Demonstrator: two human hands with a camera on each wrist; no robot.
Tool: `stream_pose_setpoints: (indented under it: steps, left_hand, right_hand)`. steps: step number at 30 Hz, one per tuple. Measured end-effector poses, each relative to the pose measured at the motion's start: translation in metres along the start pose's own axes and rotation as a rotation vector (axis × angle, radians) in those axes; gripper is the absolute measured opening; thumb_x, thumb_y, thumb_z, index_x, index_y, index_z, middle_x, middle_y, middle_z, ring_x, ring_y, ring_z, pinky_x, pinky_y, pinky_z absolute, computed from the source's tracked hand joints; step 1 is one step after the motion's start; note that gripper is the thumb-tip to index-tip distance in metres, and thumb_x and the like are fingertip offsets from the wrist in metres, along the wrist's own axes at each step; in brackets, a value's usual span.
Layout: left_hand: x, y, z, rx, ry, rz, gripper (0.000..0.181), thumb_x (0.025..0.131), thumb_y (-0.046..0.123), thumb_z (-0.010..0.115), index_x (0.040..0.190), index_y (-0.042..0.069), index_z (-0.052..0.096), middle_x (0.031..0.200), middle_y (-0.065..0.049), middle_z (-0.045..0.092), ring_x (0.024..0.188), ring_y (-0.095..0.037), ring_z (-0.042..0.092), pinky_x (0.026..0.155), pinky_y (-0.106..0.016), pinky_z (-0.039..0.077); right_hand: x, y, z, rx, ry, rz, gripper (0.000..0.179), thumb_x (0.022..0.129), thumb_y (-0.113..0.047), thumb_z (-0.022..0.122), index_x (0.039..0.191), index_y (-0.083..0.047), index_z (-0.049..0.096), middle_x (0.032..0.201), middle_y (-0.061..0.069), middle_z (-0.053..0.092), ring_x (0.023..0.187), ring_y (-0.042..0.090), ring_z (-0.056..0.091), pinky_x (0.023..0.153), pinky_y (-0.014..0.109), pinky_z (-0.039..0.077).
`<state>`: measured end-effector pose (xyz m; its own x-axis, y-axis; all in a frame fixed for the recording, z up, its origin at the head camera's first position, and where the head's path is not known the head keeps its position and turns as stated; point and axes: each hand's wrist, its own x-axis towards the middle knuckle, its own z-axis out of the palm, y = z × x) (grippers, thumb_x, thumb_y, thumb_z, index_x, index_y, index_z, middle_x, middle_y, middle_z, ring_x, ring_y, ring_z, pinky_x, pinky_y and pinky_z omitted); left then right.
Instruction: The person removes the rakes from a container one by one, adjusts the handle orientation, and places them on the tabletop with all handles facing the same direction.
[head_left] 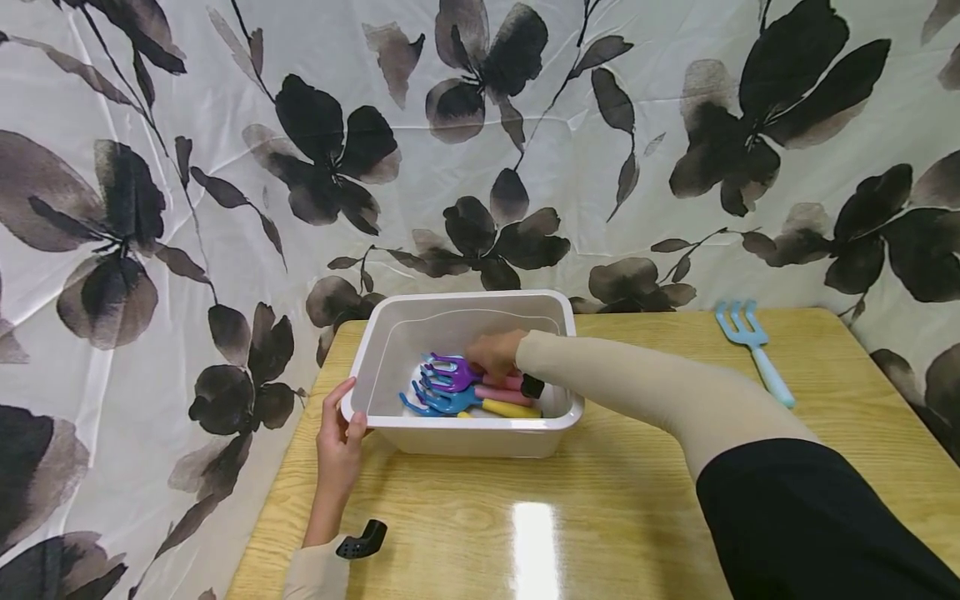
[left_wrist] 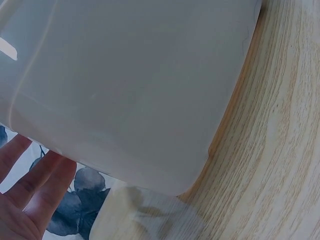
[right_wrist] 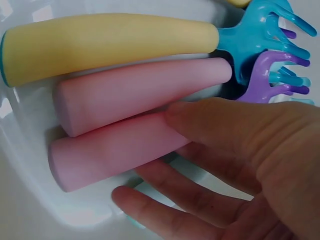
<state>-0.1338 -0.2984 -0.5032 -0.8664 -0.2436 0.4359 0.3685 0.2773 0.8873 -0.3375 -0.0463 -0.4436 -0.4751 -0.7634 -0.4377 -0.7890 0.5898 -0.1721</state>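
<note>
A white plastic bin (head_left: 457, 440) stands on the table with several small hand rakes inside. Purple and blue tines point left; the handles are pink and yellow. Inside the bin, my right hand (head_left: 495, 354) pinches the nearest pink handle (right_wrist: 107, 155) of a hand rake, thumb on top and a finger on the far side. Beside it lie another pink handle (right_wrist: 145, 92) and a yellow handle (right_wrist: 112, 42) with blue tines (right_wrist: 265, 40). My left hand (head_left: 339, 450) holds the bin's front left corner, thumb at the front and fingers along the left side.
A light blue hand fork (head_left: 757, 350) lies on the wooden table (head_left: 637, 508), right of the bin. Behind the table hangs a white cloth (head_left: 600, 167) with dark flowers. My right forearm reaches across the bin's right rim.
</note>
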Motion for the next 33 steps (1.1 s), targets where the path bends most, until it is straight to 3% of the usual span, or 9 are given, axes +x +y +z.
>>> stream_pose_setpoints:
  steps: [11, 22, 29, 33]
  left_hand:
    - [0.002, 0.002, 0.003, -0.004, -0.004, -0.022, 0.050, 0.102, 0.000, 0.050, 0.151, 0.007, 0.043, 0.148, -0.019, 0.049, 0.111, -0.026, 0.064, 0.080, -0.022, 0.059]
    - [0.006, 0.003, 0.002, -0.006, -0.009, 0.004, 0.050, 0.101, -0.002, 0.048, 0.150, 0.004, 0.042, 0.146, -0.026, 0.049, 0.108, -0.021, 0.065, 0.079, -0.021, 0.059]
    - [0.007, 0.004, 0.002, -0.011, -0.013, 0.001, 0.049, 0.101, 0.000, 0.049, 0.150, 0.004, 0.042, 0.143, -0.026, 0.051, 0.107, -0.022, 0.064, 0.079, -0.021, 0.059]
    - [0.008, 0.005, 0.001, -0.021, -0.009, -0.002, 0.050, 0.101, -0.001, 0.048, 0.150, 0.004, 0.042, 0.142, -0.024, 0.051, 0.108, -0.021, 0.064, 0.080, -0.020, 0.058]
  right_hand:
    - [-0.004, 0.006, -0.011, 0.046, -0.040, 0.014, 0.031, 0.085, -0.005, 0.078, 0.113, -0.010, 0.065, 0.094, 0.000, 0.059, 0.081, 0.017, 0.058, 0.064, 0.024, 0.054]
    - [-0.029, 0.003, -0.051, 0.125, 0.003, 0.027, 0.035, 0.087, -0.010, 0.078, 0.119, -0.014, 0.064, 0.106, 0.005, 0.062, 0.076, 0.023, 0.068, 0.062, 0.037, 0.063]
    - [-0.058, -0.002, -0.075, 0.088, 0.078, -0.089, 0.032, 0.086, -0.009, 0.076, 0.118, -0.013, 0.069, 0.105, 0.007, 0.067, 0.069, 0.019, 0.068, 0.054, 0.031, 0.060]
    - [-0.077, -0.006, -0.091, 0.106, 0.120, -0.136, 0.033, 0.087, -0.009, 0.075, 0.119, -0.012, 0.068, 0.100, 0.007, 0.069, 0.073, 0.020, 0.066, 0.056, 0.028, 0.058]
